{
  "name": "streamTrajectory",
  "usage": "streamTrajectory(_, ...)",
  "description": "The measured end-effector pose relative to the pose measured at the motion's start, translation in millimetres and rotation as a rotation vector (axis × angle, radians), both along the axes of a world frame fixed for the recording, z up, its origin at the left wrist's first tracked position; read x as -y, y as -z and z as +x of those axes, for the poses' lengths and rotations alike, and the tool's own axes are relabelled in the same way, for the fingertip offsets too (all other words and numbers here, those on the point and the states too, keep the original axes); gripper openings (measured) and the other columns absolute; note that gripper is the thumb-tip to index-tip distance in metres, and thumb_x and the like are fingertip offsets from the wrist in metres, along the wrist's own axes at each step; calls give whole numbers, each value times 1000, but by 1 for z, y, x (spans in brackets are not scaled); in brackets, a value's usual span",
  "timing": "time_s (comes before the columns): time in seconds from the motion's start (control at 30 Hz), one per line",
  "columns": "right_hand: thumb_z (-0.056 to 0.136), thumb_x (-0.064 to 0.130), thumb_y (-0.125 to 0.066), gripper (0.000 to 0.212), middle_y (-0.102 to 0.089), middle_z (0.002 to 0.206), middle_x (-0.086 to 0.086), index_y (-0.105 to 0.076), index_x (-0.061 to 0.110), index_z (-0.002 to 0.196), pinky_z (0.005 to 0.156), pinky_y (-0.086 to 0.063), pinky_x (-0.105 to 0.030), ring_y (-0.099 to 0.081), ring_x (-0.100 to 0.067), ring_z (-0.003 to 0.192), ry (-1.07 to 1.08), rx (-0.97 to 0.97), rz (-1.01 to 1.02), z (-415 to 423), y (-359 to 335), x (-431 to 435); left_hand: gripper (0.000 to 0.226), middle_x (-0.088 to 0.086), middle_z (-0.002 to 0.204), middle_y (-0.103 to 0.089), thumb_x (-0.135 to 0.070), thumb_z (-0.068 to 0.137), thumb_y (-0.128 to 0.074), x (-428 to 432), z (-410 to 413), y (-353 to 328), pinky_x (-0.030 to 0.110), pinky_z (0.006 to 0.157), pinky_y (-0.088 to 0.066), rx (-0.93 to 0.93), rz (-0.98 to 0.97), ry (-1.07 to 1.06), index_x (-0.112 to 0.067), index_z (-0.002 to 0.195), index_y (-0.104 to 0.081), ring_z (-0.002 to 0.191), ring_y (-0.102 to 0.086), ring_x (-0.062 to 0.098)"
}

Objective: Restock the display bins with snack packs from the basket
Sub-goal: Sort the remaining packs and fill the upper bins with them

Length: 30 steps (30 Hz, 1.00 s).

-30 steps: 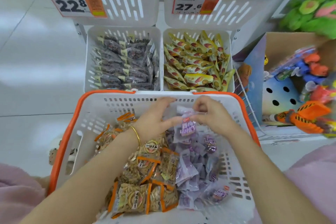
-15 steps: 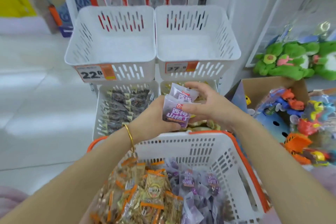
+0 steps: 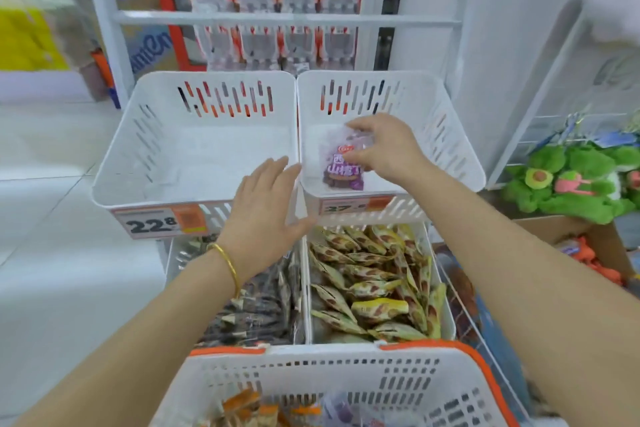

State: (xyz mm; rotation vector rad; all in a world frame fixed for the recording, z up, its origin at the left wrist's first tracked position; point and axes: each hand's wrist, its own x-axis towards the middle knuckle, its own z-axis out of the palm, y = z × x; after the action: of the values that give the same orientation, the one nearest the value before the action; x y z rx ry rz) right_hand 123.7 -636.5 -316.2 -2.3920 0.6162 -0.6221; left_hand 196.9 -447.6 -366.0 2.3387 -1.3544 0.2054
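Since half a second ago, both hands went up from the basket (image 3: 311, 378) to the top bins. Right hand (image 3: 384, 149) pinches the purple packs (image 3: 341, 170) by their upper edge, low inside the top right bin (image 3: 450, 135), probably to lay them flat with the label up. Left hand (image 3: 266, 204) is open with straight fingers and holds nothing, over the front rims between both top bins.

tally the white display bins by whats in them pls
no packs: 1, the upper left bin
one purple pack, held by the right hand: 1, the upper right bin
dark packs: 1, the lower left bin
yellow packs: 1, the lower right bin
total: 4
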Motion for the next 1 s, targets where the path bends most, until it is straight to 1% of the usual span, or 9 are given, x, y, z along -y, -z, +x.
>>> streamTrajectory(0.1, 75, 12, -78, 54, -56, 125, -12, -59, 6, 125, 93, -49, -44, -57, -27, 107, -67, -119, -20, 23, 18, 8, 70, 0, 157, -17, -48, 89, -52, 1, 0, 15, 40, 118, 0, 64, 22, 1, -22, 147, -24, 146, -6, 18)
streamTrajectory(0.17, 75, 14, -78, 50, -53, 117, -7, -59, 8, 121, 89, -49, -36, -53, -20, 101, -133, -252, -25, 29, 23, 12, 66, 1, 155, -24, -47, 89, -52, 4, -1, 20, 41, 117, 0, 97, -22, -18, -21, 145, -30, 145, -12, 20)
streamTrajectory(0.23, 80, 20, -74, 47, -50, 119, -3, -57, 11, 124, 84, -46, -29, -51, -17, 105, -212, -440, 14, 29, 23, 13, 65, 3, 152, -30, -46, 87, -55, 6, -1, 23, 40, 117, -3, 108, -64, -25, -20, 143, -35, 143, -18, 22)
streamTrajectory(0.33, 87, 23, -67, 48, -50, 132, -3, -51, 13, 131, 83, -48, -30, -51, -22, 116, -275, -578, 163, 27, 21, 15, 67, 7, 150, -34, -41, 85, -61, 4, 2, 26, 40, 116, -5, 104, -64, -23, -18, 143, -37, 142, -22, 25)
streamTrajectory(0.57, 92, 17, -57, 54, -38, 146, -2, -37, 18, 143, 99, -41, -32, -40, -22, 131, -270, -621, 164, 21, 13, 4, 64, 13, 147, -36, -26, 84, -65, -5, 2, 23, 47, 117, -14, 93, -92, 31, -11, 140, -39, 141, -23, 31)
streamTrajectory(0.7, 91, 10, -55, 47, -50, 136, -6, -45, 16, 137, 99, -39, -27, -50, -17, 120, -163, -319, 8, -19, -4, -11, 49, 14, 139, -45, -24, 84, -53, -20, -18, 15, 47, 112, -26, 125, -196, 76, -8, 131, -49, 134, -33, 33)
streamTrajectory(0.83, 89, 6, -56, 34, -61, 114, -2, -58, 19, 120, 85, -49, -24, -59, -13, 100, -153, 14, 164, -103, 9, -60, 41, 15, 130, -53, -14, 81, -51, -40, -53, 25, 36, 105, -27, 127, -177, 159, -5, 120, -56, 121, -44, 34)
streamTrajectory(0.9, 90, 9, -58, 28, -63, 108, -2, -60, 22, 114, 80, -51, -30, -61, -16, 95, -188, -65, 237, -140, 48, -81, 39, 15, 130, -53, -9, 81, -54, -54, -75, 42, 38, 105, -28, 82, -87, 178, -5, 120, -57, 122, -45, 34)
streamTrajectory(1.0, 94, 13, -54, 24, -64, 105, -4, -61, 16, 117, 77, -51, -33, -63, -20, 95, -185, -441, 357, -172, 134, -101, 39, 14, 132, -52, -6, 82, -60, -78, -107, 73, 42, 107, -30, 37, 89, 225, -5, 121, -58, 124, -43, 36)
